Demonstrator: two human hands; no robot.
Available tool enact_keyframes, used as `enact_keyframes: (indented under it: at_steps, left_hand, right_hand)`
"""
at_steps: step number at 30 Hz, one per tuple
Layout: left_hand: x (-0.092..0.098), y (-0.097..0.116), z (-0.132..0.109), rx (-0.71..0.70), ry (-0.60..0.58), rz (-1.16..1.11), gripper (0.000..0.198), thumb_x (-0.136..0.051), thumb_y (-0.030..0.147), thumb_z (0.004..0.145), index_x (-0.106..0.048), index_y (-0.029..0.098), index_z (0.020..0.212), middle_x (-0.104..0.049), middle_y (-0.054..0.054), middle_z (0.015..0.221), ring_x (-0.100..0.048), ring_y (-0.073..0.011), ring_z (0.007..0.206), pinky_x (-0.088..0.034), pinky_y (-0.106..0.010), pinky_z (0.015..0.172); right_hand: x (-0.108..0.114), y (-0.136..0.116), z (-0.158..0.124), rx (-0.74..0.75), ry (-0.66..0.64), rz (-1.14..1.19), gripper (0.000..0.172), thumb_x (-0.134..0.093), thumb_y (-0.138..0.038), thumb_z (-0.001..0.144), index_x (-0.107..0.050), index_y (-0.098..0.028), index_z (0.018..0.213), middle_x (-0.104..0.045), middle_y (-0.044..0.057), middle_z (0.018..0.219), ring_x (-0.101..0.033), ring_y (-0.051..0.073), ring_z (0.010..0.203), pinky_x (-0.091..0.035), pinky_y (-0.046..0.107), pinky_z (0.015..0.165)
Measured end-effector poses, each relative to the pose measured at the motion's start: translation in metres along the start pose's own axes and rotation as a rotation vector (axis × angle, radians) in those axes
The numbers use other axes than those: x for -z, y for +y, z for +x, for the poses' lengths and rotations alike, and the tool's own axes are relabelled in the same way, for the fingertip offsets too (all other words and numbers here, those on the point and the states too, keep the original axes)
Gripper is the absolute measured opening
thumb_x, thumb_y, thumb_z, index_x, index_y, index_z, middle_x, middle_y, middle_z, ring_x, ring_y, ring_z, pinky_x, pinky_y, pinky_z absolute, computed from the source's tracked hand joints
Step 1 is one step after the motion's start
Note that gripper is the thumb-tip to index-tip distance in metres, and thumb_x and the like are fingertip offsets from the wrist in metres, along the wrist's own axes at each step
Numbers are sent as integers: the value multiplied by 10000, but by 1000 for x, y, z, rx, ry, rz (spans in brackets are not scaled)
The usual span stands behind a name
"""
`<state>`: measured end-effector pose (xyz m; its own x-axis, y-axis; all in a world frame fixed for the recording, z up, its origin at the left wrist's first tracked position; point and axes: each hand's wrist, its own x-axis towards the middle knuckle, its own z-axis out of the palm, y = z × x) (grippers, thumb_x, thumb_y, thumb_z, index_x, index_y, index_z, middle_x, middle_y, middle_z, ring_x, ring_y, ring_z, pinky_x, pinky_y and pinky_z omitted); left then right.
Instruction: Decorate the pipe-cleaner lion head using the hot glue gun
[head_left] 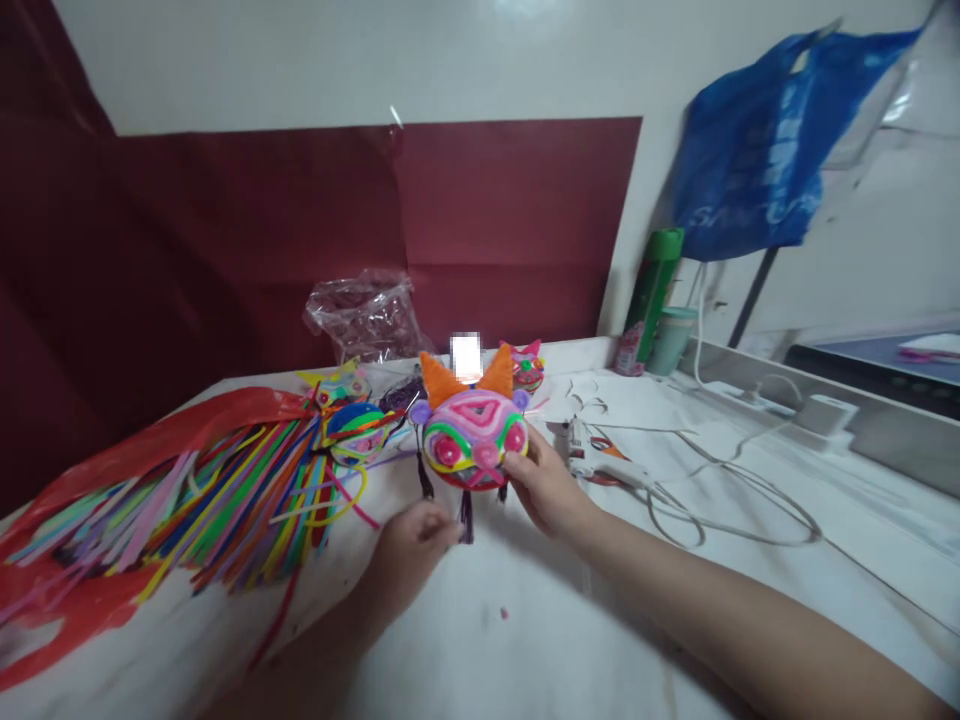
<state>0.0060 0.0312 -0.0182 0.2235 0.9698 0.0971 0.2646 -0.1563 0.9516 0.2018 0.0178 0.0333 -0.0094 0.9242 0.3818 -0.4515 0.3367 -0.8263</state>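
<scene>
A colorful animal-face ornament (474, 432) with orange felt ears, red eyes and pink, green and yellow coiled trim is held upright above the table. My right hand (546, 484) grips its lower right edge, thumb on the front. Dark tassels hang below it, and the middle purple tassel (466, 518) comes down beside my left hand (417, 545). The left fingers are curled together with their tips at that tassel; whether they pinch it is unclear. Behind the ornament, a smaller pink-eared one (528, 366) is partly hidden.
Left lie colored pipe cleaners (232, 490) on a red plastic bag (187, 425), plus another round decorated ornament (355, 434). A glue gun (600, 455) and looping cord (780, 490) lie right. Behind stand clear plastic wrapping (367, 312), a green canister (654, 285) and a pale cup (672, 340).
</scene>
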Motion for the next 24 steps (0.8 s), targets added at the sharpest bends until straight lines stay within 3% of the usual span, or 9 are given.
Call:
enact_keyframes:
  at_steps: [2, 3, 6, 8, 10, 12, 16, 19, 24]
  left_hand:
    - [15, -3, 13, -128, 277, -89, 287, -778, 393, 631, -621, 214, 790, -627, 7, 710, -593, -188, 716, -445, -300, 686]
    - [22, 0, 18, -214, 313, -171, 433, -823, 398, 575, -630, 222, 921, -666, -21, 856, -622, -223, 853, -467, -323, 775]
    - [32, 18, 22, -415, 261, -332, 875, -906, 370, 461, -539, 244, 1245, -580, -109, 1314, -464, -318, 1300, -387, -371, 1032]
    - [28, 33, 17, -424, 87, -418, 950, -909, 416, 472, -491, 261, 1311, -549, -119, 1370, -426, -338, 1343, -383, -391, 1059]
    - [18, 43, 10, -349, -117, -470, 928, -897, 441, 505, -485, 258, 1315, -598, -126, 1313, -502, -347, 1278, -419, -419, 1039]
    - [10, 47, 5, -258, -214, -516, 887, -879, 430, 555, -473, 267, 1327, -636, -117, 1264, -568, -331, 1208, -446, -435, 1016]
    - [9, 42, 9, -208, -206, -624, 744, -861, 400, 577, -556, 278, 1245, -686, -76, 1181, -619, -307, 1128, -483, -443, 972]
    - [20, 35, 21, -172, -213, -715, 542, -795, 512, 625, -665, 266, 1090, -718, -57, 1108, -626, -316, 1110, -498, -446, 950]
    - [45, 16, 34, -171, -109, -861, 590, -686, 680, 660, -670, 338, 1141, -698, -27, 1216, -554, -304, 1235, -469, -459, 1000]
  right_hand:
    - [1, -1, 1, 20, 4, -65, 581, -850, -427, 626, -603, -244, 1120, -721, 44, 1070, -652, 261, 1019, -496, 410, 934]
    - [0, -2, 0, 29, 3, -92, 584, -856, -417, 617, -600, -242, 1112, -718, 39, 1055, -653, 257, 1004, -504, 398, 914]
    - [-5, -4, -4, 39, -9, -120, 590, -864, -404, 599, -591, -236, 1094, -710, 31, 1036, -654, 248, 980, -514, 377, 887]
    - [-10, -2, -8, 30, -28, -104, 627, -865, -392, 602, -573, -237, 1134, -703, 36, 1065, -651, 248, 1000, -512, 379, 901]
    - [-13, 2, -12, 20, -44, -96, 659, -865, -370, 612, -557, -237, 1179, -697, 42, 1094, -646, 248, 1017, -512, 378, 909]
    - [-15, 6, -14, 23, -42, -107, 659, -857, -362, 630, -553, -231, 1200, -696, 45, 1098, -647, 246, 1010, -519, 374, 898]
    - [-15, 11, -13, 34, -44, -135, 706, -865, -376, 622, -549, -232, 1237, -684, 59, 1153, -624, 269, 1081, -495, 413, 953]
    - [-12, 11, -9, 34, -32, -110, 729, -863, -409, 625, -553, -247, 1265, -643, 69, 1240, -582, 261, 1151, -437, 427, 1024]
    - [-3, 8, 0, 16, 123, -143, 376, -766, -460, 736, -655, -241, 1020, -684, 26, 972, -630, 186, 889, -490, 345, 849]
